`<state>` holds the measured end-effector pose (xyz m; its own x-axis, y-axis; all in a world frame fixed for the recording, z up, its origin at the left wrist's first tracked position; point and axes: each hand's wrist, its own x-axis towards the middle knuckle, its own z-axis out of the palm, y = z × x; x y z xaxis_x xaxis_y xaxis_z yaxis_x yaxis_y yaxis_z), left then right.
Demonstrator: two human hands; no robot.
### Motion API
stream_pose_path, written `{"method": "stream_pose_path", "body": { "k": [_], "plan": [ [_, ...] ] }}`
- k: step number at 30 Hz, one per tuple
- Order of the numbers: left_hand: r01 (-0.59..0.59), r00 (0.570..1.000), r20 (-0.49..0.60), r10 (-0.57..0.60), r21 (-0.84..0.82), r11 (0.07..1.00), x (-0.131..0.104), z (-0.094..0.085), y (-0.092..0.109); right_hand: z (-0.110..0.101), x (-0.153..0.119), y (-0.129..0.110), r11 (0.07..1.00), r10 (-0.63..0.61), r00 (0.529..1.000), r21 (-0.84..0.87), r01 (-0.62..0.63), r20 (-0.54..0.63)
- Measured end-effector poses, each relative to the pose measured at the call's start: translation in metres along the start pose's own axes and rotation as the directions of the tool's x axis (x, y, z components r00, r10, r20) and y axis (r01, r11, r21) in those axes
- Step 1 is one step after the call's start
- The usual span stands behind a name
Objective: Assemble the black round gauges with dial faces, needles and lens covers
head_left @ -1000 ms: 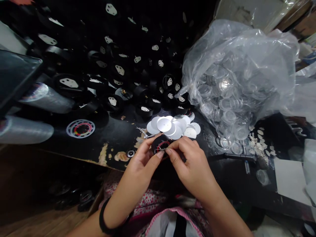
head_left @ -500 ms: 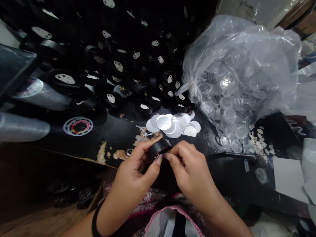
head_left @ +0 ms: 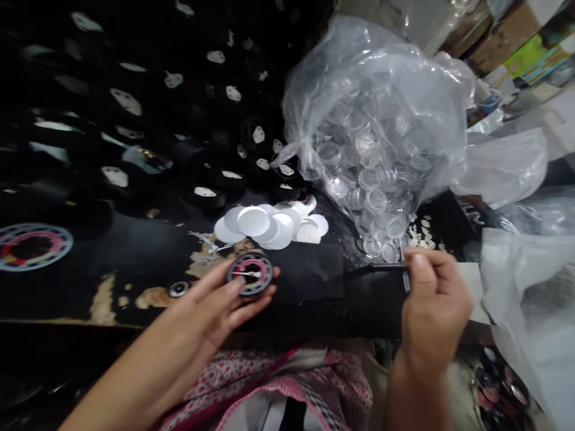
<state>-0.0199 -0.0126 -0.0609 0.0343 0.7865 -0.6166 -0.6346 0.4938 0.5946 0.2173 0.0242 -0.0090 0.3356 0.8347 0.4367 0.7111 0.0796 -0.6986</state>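
My left hand (head_left: 224, 296) holds a round black gauge (head_left: 250, 274), its dial face up, with a white needle across a dark centre and a red and white ring. The thumb rests at the dial's edge. To the right, my right hand (head_left: 433, 293) is closed round the right end of a slim black tool (head_left: 386, 267), whose thin tip points left. Behind the gauge lies a pile of white discs (head_left: 254, 221), with thin white needles (head_left: 209, 242) to its left.
A clear bag of transparent caps (head_left: 372, 137) stands behind the tool. Many black housings with white plates (head_left: 115, 176) fill the back left. A printed dial ring (head_left: 33, 246) lies far left, a small metal ring (head_left: 178, 289) nearer. White bits (head_left: 422, 234) lie beyond my right hand.
The view has shifted right. My right hand has left the gauge and taken hold of the black tool. The gauge has turned in my left hand, so its dial now shows.
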Motion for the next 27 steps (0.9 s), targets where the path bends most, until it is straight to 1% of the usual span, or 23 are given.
{"method": "stream_pose_path", "body": {
  "k": [1,3,4,5,6,8,10,11,13,15,17,20,22,23,24,25,26,27],
  "plan": [
    [0.044,0.998,0.056,-0.041,-0.050,0.998,-0.002,0.005,-0.001,-0.004,0.005,0.016,0.999,0.031,0.999,-0.014,-0.031,-0.027],
    [0.162,0.977,0.161,-0.142,-0.119,0.980,-0.003,0.014,-0.005,-0.003,0.012,0.044,0.985,0.126,0.992,0.119,-0.127,0.020],
    [0.205,0.966,0.190,-0.177,-0.140,0.969,-0.003,0.017,-0.008,0.001,0.013,0.052,0.965,0.168,0.984,0.195,-0.177,0.064],
    [0.229,0.959,0.205,-0.196,-0.154,0.961,-0.002,0.020,-0.011,0.006,0.012,0.054,0.937,0.202,0.975,0.272,-0.219,0.091],
    [0.237,0.957,0.210,-0.202,-0.161,0.958,-0.001,0.021,-0.014,0.011,0.011,0.052,0.909,0.221,0.969,0.339,-0.245,0.107],
    [0.228,0.959,0.205,-0.194,-0.158,0.961,0.001,0.023,-0.018,0.021,0.004,0.034,0.860,0.189,0.971,0.452,-0.236,0.148],
    [0.228,0.960,0.203,-0.195,-0.153,0.962,0.002,0.024,-0.021,0.030,-0.005,0.005,0.803,0.078,0.968,0.561,-0.202,0.238],
    [0.233,0.959,0.204,-0.199,-0.156,0.960,0.003,0.024,-0.021,0.034,-0.010,-0.009,0.771,0.005,0.956,0.608,-0.189,0.292],
    [0.245,0.955,0.213,-0.206,-0.173,0.954,0.004,0.026,-0.020,0.040,-0.018,-0.032,0.732,-0.122,0.915,0.657,-0.178,0.384],
    [0.251,0.952,0.227,-0.206,-0.192,0.949,0.003,0.027,-0.018,0.047,-0.022,-0.044,0.753,-0.220,0.863,0.641,-0.145,0.454],
    [0.252,0.953,0.221,-0.205,-0.209,0.945,0.002,0.029,-0.015,0.054,-0.024,-0.048,0.783,-0.322,0.812,0.620,-0.062,0.488],
    [0.244,0.956,0.220,-0.194,-0.226,0.943,0.001,0.030,-0.014,0.062,-0.023,-0.048,0.752,-0.477,0.742,0.655,0.068,0.471],
    [0.239,0.957,0.221,-0.187,-0.238,0.941,0.001,0.029,-0.016,0.060,-0.023,-0.049,0.724,-0.522,0.719,0.684,0.088,0.460],
    [0.243,0.957,0.218,-0.191,-0.243,0.939,0.001,0.028,-0.017,0.057,-0.023,-0.050,0.734,-0.510,0.718,0.675,0.076,0.474],
    [0.253,0.955,0.216,-0.202,-0.244,0.936,0.002,0.027,-0.018,0.053,-0.023,-0.051,0.777,-0.469,0.718,0.627,0.060,0.514],
    [0.265,0.953,0.214,-0.215,-0.241,0.934,0.002,0.027,-0.018,0.048,-0.024,-0.051,0.838,-0.406,0.717,0.545,0.044,0.567],
    [0.277,0.950,0.213,-0.229,-0.233,0.932,0.002,0.027,-0.018,0.044,-0.026,-0.051,0.902,-0.326,0.704,0.431,0.032,0.630],
    [0.284,0.947,0.214,-0.237,-0.221,0.933,0.002,0.027,-0.018,0.041,-0.028,-0.051,0.953,-0.238,0.681,0.300,0.028,0.692]
  ]
}}
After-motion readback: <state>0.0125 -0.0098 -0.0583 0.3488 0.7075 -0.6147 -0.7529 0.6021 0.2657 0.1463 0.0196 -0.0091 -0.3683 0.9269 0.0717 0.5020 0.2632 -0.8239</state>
